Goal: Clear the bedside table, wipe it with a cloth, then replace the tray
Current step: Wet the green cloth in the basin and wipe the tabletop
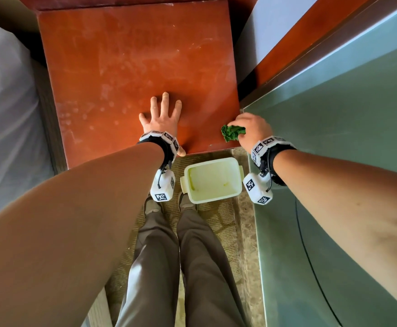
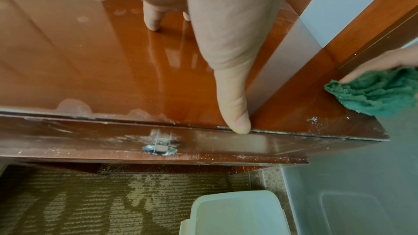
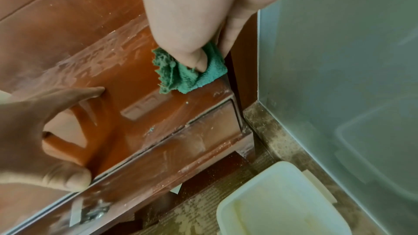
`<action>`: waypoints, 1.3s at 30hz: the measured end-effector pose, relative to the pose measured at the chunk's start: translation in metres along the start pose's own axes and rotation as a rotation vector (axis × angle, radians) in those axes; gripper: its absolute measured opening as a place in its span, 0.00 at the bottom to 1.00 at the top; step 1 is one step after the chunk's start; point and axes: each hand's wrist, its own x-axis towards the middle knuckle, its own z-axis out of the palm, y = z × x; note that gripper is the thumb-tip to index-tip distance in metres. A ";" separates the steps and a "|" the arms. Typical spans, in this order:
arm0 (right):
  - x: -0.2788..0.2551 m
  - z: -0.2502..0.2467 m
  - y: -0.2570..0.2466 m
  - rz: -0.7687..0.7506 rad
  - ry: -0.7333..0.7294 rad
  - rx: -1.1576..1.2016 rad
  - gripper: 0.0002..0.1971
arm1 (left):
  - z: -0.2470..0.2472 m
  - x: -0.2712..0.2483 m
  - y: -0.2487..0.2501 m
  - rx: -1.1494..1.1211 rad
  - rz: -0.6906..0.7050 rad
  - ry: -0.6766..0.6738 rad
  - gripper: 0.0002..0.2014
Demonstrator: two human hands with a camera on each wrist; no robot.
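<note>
Left hand point(image 1: 163, 116) lies flat on the bedside table point(image 1: 126, 57), right hand point(image 1: 251, 128) grips the cloth point(image 1: 232, 132); floor tray point(image 1: 212, 180) holds nothing.

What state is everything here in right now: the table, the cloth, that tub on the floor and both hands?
Bedside table: top bare of objects, smeared with pale streaks and spots.
Green cloth: bunched up, pressed on the table's front right corner.
Right hand: grips the cloth.
Left hand: flat on the tabletop, fingers spread, thumb at the front edge.
Pale tub: on the carpet before the table, upright, open, nothing in it.
Drawer knob: dusty.
</note>
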 end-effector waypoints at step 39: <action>-0.009 0.019 -0.085 0.158 -0.161 0.354 0.23 | -0.007 0.000 -0.008 -0.039 0.064 -0.016 0.67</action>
